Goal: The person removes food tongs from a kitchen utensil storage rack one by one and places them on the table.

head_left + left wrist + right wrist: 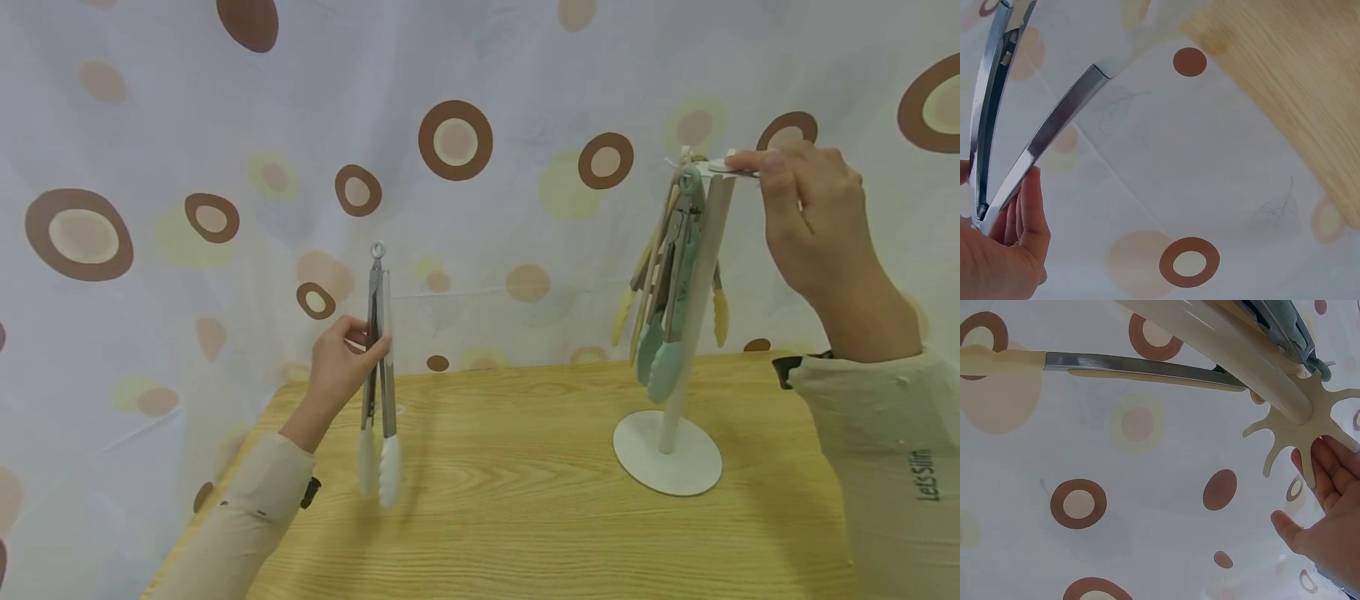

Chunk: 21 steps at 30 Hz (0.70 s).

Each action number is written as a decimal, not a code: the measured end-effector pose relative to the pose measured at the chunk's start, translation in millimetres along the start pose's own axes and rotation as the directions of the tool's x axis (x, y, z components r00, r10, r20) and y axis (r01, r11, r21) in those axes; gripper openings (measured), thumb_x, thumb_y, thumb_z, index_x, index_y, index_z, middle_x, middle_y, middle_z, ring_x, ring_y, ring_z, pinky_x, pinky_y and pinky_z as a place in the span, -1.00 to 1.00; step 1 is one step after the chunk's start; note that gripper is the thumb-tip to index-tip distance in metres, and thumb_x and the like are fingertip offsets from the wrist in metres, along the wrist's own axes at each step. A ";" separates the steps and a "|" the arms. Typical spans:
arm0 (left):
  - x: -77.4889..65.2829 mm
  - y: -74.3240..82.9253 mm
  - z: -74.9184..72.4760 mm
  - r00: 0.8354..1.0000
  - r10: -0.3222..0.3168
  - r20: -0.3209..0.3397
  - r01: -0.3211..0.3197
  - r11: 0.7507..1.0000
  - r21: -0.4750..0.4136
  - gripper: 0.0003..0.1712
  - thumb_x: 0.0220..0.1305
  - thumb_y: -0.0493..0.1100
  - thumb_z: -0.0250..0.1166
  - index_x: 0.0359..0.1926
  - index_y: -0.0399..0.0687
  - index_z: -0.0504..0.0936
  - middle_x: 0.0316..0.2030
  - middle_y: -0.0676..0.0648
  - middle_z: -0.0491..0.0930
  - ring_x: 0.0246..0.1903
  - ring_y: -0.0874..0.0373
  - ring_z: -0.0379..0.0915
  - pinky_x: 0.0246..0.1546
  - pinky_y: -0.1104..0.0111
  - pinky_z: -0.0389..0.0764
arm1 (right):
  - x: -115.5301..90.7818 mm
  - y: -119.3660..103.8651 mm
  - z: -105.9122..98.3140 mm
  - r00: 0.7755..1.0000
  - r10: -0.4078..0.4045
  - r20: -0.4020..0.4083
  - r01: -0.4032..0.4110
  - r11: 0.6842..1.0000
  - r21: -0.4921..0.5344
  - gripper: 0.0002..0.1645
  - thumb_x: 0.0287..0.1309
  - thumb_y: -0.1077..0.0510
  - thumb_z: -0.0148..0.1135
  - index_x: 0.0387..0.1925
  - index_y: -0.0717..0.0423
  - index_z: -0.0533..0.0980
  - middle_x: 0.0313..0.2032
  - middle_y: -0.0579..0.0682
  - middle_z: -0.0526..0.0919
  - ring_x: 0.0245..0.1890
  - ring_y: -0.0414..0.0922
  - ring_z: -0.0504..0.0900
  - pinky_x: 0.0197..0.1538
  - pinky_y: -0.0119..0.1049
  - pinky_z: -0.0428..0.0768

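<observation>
Pinched between the thumb and fingers of my left hand (pixel 341 358) is a pair of metal tongs (pixel 387 375) with white tips, hanging upright over the table with its ring end up. In the left wrist view its arms spread in a V above the hand (pixel 1007 256). On the right stands a white utensil stand (pixel 693 317), its top ringed with curved hooks (pixel 1300 431). My right hand (pixel 817 208) touches this hooked top, fingers extended against one hook and thumb apart from it in the right wrist view. Teal-tipped tongs (pixel 667 358) hang from the stand.
Yellow-tipped tongs (pixel 720 312) and light wooden-looking utensils (pixel 656 242) also hang on the stand. Its round base (pixel 667 475) rests on the wood-grain table (pixel 510 492). Behind the table is a white curtain (pixel 480 233) with brown and yellow spots.
</observation>
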<state>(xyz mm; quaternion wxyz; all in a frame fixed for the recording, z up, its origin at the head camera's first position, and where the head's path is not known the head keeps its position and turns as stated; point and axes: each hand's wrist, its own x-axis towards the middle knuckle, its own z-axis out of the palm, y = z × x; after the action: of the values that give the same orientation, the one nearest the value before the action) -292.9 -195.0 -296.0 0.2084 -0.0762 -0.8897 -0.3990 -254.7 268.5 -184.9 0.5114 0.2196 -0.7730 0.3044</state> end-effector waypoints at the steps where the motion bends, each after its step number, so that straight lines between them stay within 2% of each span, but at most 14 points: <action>1: 0.0 -2.3 0.0 1.000 -0.005 0.005 0.005 1.000 0.010 -0.64 0.24 -0.08 0.32 -0.10 -0.26 0.51 -0.29 -0.21 0.56 -0.35 -0.06 0.54 -0.31 0.25 0.54 | 0.2 0.0 -0.1 1.000 0.003 0.003 -0.003 1.000 0.000 -0.50 0.51 0.06 -0.20 -0.04 0.28 0.61 -0.21 -0.66 0.33 -0.12 -0.55 0.21 0.20 0.00 0.19; 9: -3.2 -16.7 -0.4 0.997 -0.044 0.056 0.040 0.997 0.069 -0.66 0.23 -0.09 0.32 -0.15 -0.27 0.50 -0.30 -0.24 0.56 -0.34 -0.05 0.49 -0.41 0.30 0.50 | 0.3 -1.3 -0.6 1.000 0.014 0.020 -0.014 1.000 -0.002 -0.49 0.51 0.06 -0.23 -0.02 0.26 0.60 -0.22 -0.61 0.31 -0.09 -0.50 0.23 0.24 0.01 0.15; 15: -4.7 -26.1 -1.6 0.994 -0.083 0.076 0.074 0.990 0.118 -0.65 0.22 -0.08 0.32 -0.17 -0.28 0.49 -0.32 -0.24 0.55 -0.40 -0.03 0.47 -0.46 0.28 0.48 | 0.5 -1.9 -0.9 0.999 0.028 0.024 -0.027 1.000 -0.015 -0.50 0.50 0.07 -0.23 -0.02 0.25 0.60 -0.22 -0.63 0.31 -0.06 -0.21 0.35 0.26 0.02 0.14; 17: -4.7 -28.7 -2.1 0.992 -0.093 0.082 0.081 0.987 0.139 -0.65 0.22 -0.07 0.31 -0.18 -0.29 0.48 -0.32 -0.25 0.56 -0.42 -0.03 0.47 -0.45 0.26 0.48 | 0.3 -1.9 -0.9 0.999 0.030 0.025 -0.030 0.999 -0.018 -0.51 0.50 0.08 -0.23 -0.02 0.26 0.60 -0.21 -0.58 0.35 -0.06 -0.13 0.36 0.26 0.02 0.14; 21: -6.5 -34.6 -2.7 0.986 -0.122 0.110 0.104 0.982 0.158 -0.64 0.22 -0.07 0.30 -0.18 -0.30 0.48 -0.33 -0.25 0.56 -0.45 -0.01 0.47 -0.45 0.23 0.49 | 0.0 -1.9 -0.8 0.999 0.029 0.021 -0.028 0.999 -0.018 -0.53 0.49 0.11 -0.21 -0.02 0.27 0.60 -0.20 -0.47 0.39 -0.10 -0.33 0.30 0.23 -0.01 0.16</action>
<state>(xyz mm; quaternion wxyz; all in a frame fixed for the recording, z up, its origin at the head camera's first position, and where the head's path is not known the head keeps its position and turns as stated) -296.6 -220.0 -320.7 0.1371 -0.0329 -0.9313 -0.3360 -253.0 267.6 -184.2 0.5007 0.2073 -0.7841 0.3025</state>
